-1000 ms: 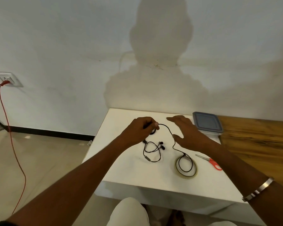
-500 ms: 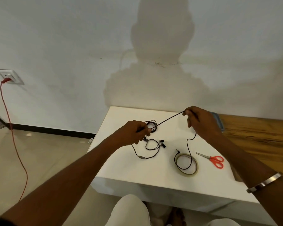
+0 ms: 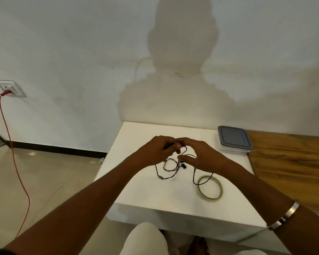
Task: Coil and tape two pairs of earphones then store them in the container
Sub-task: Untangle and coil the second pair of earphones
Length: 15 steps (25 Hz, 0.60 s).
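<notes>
White table (image 3: 147, 192) against white wall (image 3: 63, 43); both hands' fingers (image 3: 170, 144) pinch earphone cord (image 3: 170, 165)

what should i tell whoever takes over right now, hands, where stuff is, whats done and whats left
Left hand: grips the coil end of the black earphone cable.
Right hand: fingers curled on the same cable, beside the left.
Loose cable trails on the white table, its tail lying across the tape roll.
Container: lid on, at the table's far right corner.
Done: coiling begun only.
Left: finish the coil, tape it, then the second pair (not clearly seen), store both.
</notes>
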Each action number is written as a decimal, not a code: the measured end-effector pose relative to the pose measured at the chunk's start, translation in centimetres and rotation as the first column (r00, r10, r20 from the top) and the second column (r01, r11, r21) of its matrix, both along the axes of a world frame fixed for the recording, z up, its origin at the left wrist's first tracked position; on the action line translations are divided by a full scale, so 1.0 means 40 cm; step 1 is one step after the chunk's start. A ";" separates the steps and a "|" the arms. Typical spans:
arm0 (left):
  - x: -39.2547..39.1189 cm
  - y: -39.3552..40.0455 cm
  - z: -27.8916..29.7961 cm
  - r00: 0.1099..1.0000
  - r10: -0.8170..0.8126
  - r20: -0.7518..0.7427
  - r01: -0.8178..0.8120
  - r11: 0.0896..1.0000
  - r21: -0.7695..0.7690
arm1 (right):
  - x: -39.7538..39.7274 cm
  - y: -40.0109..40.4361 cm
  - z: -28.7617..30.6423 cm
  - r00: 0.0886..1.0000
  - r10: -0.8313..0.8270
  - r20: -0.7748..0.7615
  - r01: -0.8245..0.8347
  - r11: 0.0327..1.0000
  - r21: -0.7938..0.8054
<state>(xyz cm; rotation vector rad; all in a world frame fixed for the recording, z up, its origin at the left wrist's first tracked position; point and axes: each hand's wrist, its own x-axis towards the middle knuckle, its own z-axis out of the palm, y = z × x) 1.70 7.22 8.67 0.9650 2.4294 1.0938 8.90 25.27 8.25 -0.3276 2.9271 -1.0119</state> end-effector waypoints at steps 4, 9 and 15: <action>-0.011 -0.023 0.011 0.999 0.034 0.037 -0.034 0.999 -0.006 | -0.018 0.028 0.032 0.993 -0.075 -0.095 0.084 0.991 0.101; -0.024 -0.070 0.002 0.987 0.066 0.147 -0.067 0.998 0.005 | -0.021 0.185 -0.003 0.848 -0.471 -0.243 0.483 0.875 -0.012; -0.015 -0.058 -0.002 0.990 0.092 0.106 -0.093 0.996 0.006 | 0.001 0.185 -0.037 0.891 -0.452 -0.030 0.425 0.811 0.402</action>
